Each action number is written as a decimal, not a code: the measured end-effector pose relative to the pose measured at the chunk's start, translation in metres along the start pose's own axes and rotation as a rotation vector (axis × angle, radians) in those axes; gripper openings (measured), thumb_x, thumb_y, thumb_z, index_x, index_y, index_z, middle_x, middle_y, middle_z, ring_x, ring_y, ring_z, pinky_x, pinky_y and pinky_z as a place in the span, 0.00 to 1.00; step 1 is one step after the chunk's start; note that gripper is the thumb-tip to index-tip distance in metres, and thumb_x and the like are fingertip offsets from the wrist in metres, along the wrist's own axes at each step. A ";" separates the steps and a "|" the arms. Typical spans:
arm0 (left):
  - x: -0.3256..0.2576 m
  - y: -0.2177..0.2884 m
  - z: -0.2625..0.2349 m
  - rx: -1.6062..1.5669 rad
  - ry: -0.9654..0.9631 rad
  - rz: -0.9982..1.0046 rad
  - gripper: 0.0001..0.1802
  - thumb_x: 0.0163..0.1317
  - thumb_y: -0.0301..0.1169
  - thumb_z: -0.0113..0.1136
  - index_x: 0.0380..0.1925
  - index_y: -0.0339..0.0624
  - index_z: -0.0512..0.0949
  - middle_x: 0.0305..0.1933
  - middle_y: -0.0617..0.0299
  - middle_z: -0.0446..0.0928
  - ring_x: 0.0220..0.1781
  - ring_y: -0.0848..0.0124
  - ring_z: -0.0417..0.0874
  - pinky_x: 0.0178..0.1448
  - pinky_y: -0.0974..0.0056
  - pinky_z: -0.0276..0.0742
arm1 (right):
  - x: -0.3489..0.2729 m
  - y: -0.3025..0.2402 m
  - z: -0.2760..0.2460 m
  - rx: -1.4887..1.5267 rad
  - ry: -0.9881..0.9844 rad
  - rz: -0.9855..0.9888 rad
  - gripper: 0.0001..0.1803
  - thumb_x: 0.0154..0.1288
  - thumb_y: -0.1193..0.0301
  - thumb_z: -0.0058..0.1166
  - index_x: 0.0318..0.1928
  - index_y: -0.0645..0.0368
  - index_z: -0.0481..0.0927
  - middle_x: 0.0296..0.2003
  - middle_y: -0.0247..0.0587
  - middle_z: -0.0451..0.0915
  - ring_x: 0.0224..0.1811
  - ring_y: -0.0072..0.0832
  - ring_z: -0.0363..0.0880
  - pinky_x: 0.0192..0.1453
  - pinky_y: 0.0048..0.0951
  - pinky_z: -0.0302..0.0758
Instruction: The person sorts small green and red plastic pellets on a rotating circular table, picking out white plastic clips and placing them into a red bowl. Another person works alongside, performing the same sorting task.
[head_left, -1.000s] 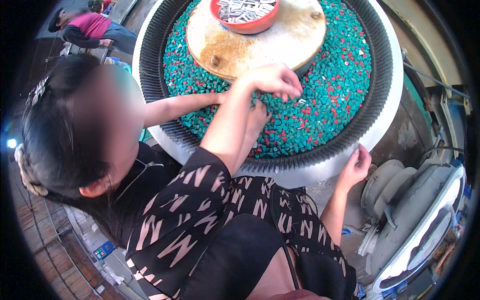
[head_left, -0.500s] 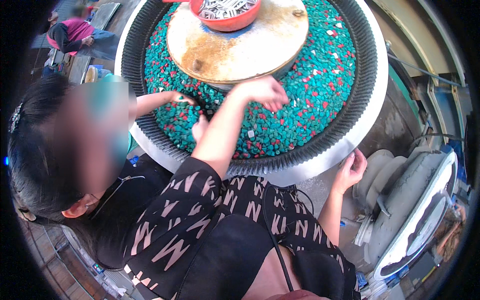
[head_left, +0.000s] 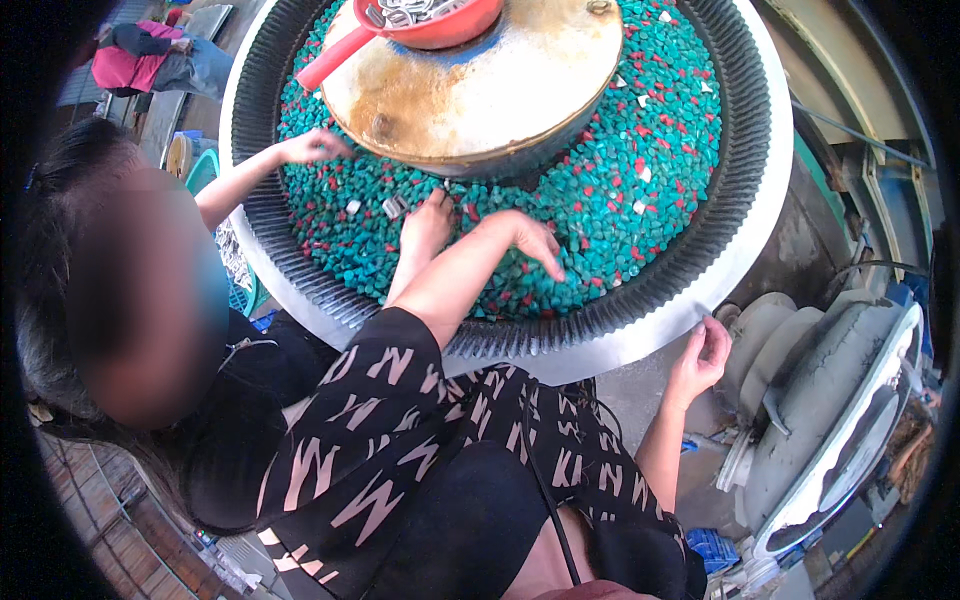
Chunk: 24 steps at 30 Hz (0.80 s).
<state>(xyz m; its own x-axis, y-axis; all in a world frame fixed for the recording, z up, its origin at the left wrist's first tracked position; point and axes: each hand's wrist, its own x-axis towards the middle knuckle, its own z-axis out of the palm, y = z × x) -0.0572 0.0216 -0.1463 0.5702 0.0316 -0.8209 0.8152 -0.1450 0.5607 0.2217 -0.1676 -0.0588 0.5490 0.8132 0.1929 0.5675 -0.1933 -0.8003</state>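
Note:
Green and red tumbling chips [head_left: 640,150] fill a round vibratory bowl with a ribbed dark wall and pale rim [head_left: 752,215]. My left hand [head_left: 535,240] hangs over the chips near the front, fingers loosely spread and pointing down, with nothing visible in them. My right hand [head_left: 702,360] is at the rim's outer right side, fingers curved and apart, showing no object. Several silver metal pieces [head_left: 396,207] lie on the chips, left of a co-worker's hand [head_left: 427,225]. The co-worker's other hand [head_left: 315,146] is over the chips at the far left.
A red long-handled pan [head_left: 445,27] of silver metal parts sits on the bowl's stained round centre [head_left: 460,100]. A co-worker leans in at left, beside a green basket [head_left: 245,280]. Grey discs [head_left: 830,390] stand at right. Another person [head_left: 150,55] is at far left.
My left hand has moved down toward the front chips. The co-worker's hands have shifted, one farther left, and silver pieces now show beside the other. The pan's handle has come into view.

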 end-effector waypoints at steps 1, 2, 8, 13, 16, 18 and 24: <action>-0.012 0.003 -0.014 -0.048 -0.145 0.093 0.40 0.50 0.60 0.61 0.58 0.48 0.73 0.61 0.52 0.72 0.64 0.55 0.69 0.67 0.54 0.62 | 0.004 -0.006 0.004 0.028 -0.010 -0.011 0.08 0.64 0.77 0.52 0.41 0.66 0.79 0.39 0.38 0.77 0.41 0.23 0.74 0.47 0.24 0.71; -0.024 0.019 -0.032 -0.189 0.005 -0.015 0.35 0.53 0.58 0.60 0.56 0.48 0.74 0.58 0.54 0.74 0.60 0.56 0.73 0.64 0.54 0.66 | 0.011 -0.007 0.004 0.029 0.004 -0.022 0.07 0.64 0.77 0.52 0.41 0.66 0.79 0.39 0.38 0.77 0.41 0.23 0.74 0.46 0.23 0.71; 0.084 -0.048 -0.026 -0.226 0.760 -0.144 0.39 0.64 0.58 0.40 0.70 0.53 0.48 0.70 0.50 0.57 0.71 0.53 0.58 0.72 0.55 0.55 | 0.038 -0.023 0.020 0.035 -0.010 -0.074 0.06 0.64 0.78 0.51 0.40 0.66 0.78 0.39 0.37 0.76 0.41 0.22 0.74 0.45 0.22 0.71; 0.090 -0.061 -0.030 -0.548 0.309 -0.088 0.37 0.63 0.59 0.37 0.67 0.52 0.59 0.70 0.56 0.59 0.70 0.60 0.60 0.72 0.58 0.55 | 0.053 -0.041 0.032 0.062 -0.100 -0.069 0.06 0.60 0.80 0.52 0.38 0.65 0.79 0.36 0.41 0.79 0.40 0.29 0.76 0.47 0.28 0.72; 0.086 -0.069 -0.015 -0.688 0.074 0.000 0.33 0.64 0.55 0.40 0.65 0.51 0.63 0.69 0.59 0.61 0.69 0.65 0.61 0.71 0.60 0.55 | 0.065 -0.062 0.049 0.070 -0.200 -0.162 0.05 0.59 0.80 0.53 0.37 0.66 0.79 0.34 0.40 0.79 0.37 0.28 0.76 0.45 0.27 0.72; 0.074 -0.063 0.003 -0.742 -0.022 0.023 0.31 0.65 0.52 0.42 0.63 0.51 0.66 0.69 0.61 0.62 0.68 0.68 0.61 0.71 0.61 0.55 | 0.067 -0.069 0.065 0.136 -0.283 -0.162 0.06 0.59 0.79 0.54 0.37 0.65 0.80 0.34 0.40 0.79 0.35 0.27 0.76 0.44 0.27 0.73; -0.024 -0.045 0.018 -0.790 -0.196 0.235 0.26 0.58 0.46 0.58 0.57 0.52 0.75 0.68 0.63 0.64 0.70 0.67 0.58 0.71 0.55 0.53 | 0.065 -0.064 0.114 0.150 -0.632 -0.036 0.10 0.57 0.72 0.58 0.39 0.62 0.81 0.34 0.41 0.80 0.33 0.28 0.78 0.39 0.27 0.74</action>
<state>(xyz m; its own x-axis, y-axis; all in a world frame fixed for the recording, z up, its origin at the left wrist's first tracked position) -0.1094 0.0095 -0.1535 0.7650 -0.0953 -0.6369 0.5508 0.6093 0.5704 0.1509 -0.0397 -0.0602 0.0388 0.9928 -0.1131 0.4622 -0.1182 -0.8789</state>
